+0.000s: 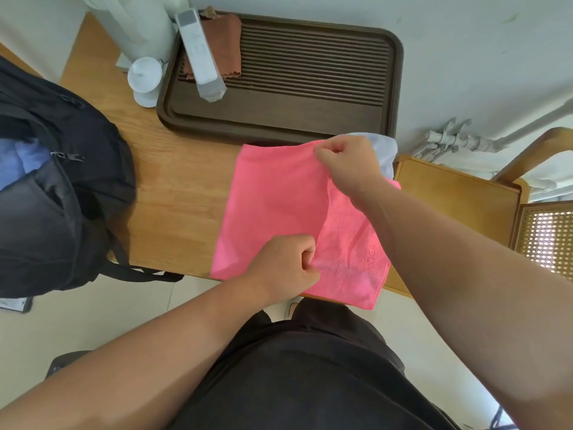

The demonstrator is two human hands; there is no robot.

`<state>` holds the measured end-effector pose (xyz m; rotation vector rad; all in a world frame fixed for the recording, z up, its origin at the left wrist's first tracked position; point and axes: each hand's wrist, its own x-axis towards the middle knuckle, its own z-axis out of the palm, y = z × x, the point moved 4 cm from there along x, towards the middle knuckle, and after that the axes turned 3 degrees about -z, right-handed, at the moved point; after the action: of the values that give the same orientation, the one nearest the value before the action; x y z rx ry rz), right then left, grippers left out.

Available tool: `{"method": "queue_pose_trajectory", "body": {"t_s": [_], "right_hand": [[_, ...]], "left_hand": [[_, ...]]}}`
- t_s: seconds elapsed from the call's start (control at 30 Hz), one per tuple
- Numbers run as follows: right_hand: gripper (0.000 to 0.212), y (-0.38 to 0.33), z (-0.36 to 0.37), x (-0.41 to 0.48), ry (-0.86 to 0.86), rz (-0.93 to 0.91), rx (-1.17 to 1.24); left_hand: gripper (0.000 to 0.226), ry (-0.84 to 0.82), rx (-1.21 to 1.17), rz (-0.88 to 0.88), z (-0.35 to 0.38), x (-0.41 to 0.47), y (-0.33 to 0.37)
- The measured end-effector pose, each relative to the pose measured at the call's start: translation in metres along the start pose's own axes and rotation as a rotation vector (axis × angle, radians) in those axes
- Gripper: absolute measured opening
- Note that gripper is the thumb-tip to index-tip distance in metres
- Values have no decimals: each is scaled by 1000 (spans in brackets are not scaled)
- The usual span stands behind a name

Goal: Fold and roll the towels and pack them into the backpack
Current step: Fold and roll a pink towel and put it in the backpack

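Your left hand [283,265] and right hand [344,156] each pinch an edge of the pink towel [273,206] with curled fingers [307,254]; it lies on the wooden desk [173,187], right of the open black backpack [62,206] (embossed lettering on the towel, too faint to read). White wall [465,57] behind.

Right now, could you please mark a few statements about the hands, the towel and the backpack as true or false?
1. Both the left hand and the right hand pinch the pink towel. True.
2. The pink towel is rolled into a tight cylinder. False: it lies spread on the table, partly folded over.
3. The backpack sits to the right of the towel. False: it sits to its left.
4. Blue fabric shows in the backpack's opening. True.
5. The dark tray is stacked on the towel. False: it lies behind it on the table.
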<state>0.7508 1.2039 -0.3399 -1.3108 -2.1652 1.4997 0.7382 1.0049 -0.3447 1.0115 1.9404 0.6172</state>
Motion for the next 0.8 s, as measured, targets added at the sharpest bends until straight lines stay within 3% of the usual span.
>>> {"method": "queue_pose_trajectory", "body": {"t_s": [0.13, 0.23, 0.33, 0.47, 0.63, 0.8], "right_hand": [[18, 16, -14, -6, 25, 46, -76], [29, 29, -12, -11, -91, 92, -273], [45, 33, -8, -19, -74, 36, -524], [50, 17, 7, -33, 50, -198, -704], [46, -9, 59, -33, -195, -374, -739], [53, -18, 121, -24, -504, -324, -801]], "left_hand": [[28, -102, 20, -5, 18, 1, 10], [21, -154, 117, -62, 26, 7, 2], [20, -87, 173, -138, 16, 10, -17], [20, 66, 177, -263, -13, 2, -51], [21, 367, 226, -419, -52, -18, -100], [31, 322, 186, -592, -59, -30, -146]]}}
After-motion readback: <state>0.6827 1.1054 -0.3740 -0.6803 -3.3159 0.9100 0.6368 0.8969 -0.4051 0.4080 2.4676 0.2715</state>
